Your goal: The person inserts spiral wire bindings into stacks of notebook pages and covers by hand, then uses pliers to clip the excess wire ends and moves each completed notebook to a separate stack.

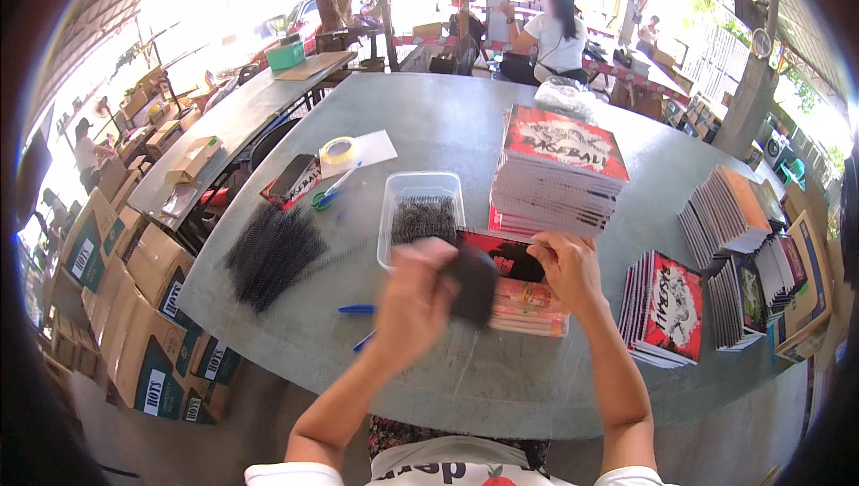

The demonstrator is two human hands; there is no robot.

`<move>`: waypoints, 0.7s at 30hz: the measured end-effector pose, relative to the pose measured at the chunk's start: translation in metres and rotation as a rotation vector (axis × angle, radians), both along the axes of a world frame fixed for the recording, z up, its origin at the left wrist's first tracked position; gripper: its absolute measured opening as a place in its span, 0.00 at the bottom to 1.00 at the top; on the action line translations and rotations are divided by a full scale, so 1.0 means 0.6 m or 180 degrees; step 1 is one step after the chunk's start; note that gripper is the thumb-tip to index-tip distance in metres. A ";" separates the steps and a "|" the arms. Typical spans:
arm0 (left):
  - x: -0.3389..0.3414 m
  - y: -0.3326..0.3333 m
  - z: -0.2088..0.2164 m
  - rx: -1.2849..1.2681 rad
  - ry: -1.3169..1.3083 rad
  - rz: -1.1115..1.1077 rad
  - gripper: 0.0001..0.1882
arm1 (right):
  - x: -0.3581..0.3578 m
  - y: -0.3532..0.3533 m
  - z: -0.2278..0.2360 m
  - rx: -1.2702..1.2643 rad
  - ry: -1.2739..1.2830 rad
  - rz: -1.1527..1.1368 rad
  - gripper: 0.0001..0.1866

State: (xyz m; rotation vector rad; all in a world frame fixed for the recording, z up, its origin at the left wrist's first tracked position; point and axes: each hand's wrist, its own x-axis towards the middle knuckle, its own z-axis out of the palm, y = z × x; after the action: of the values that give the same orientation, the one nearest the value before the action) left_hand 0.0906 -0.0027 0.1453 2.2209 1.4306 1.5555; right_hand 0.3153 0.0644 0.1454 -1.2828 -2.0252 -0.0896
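My left hand, smeared by motion, closes on a dark, round-cornered flat piece whose kind is too blurred to tell. My right hand pinches the right edge of a red-and-black cover on a low stack of booklets. Beside my left hand stands a clear plastic tub of black wire binding coils. Behind my right hand rises a tall stack of red-covered booklets.
Loose black binding coils lie at left, near yellow tape, scissors and a dark-and-red booklet. Blue pens lie near my left wrist. More booklet stacks stand at right. Cartons are piled beside the grey table.
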 end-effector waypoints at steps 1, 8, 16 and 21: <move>-0.021 0.016 0.015 0.0457 -0.0191 0.0497 0.21 | 0.000 -0.006 0.003 0.0110 0.0137 0.0147 0.07; -0.029 0.020 0.045 0.0496 0.0224 0.0363 0.17 | -0.007 -0.019 -0.003 0.0184 0.0351 0.0324 0.07; -0.013 0.036 -0.003 0.0954 0.0896 0.0054 0.19 | -0.003 -0.032 0.001 0.0133 0.0342 0.0399 0.05; -0.002 0.033 -0.021 0.0185 0.0996 -0.0511 0.17 | -0.006 -0.028 0.000 0.0264 0.0185 0.0292 0.05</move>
State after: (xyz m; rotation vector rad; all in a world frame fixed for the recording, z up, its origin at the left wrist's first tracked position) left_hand 0.0896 0.0170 0.1329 2.6327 1.2451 1.2591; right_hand 0.3119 0.0474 0.1455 -1.1273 -2.0062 -0.0915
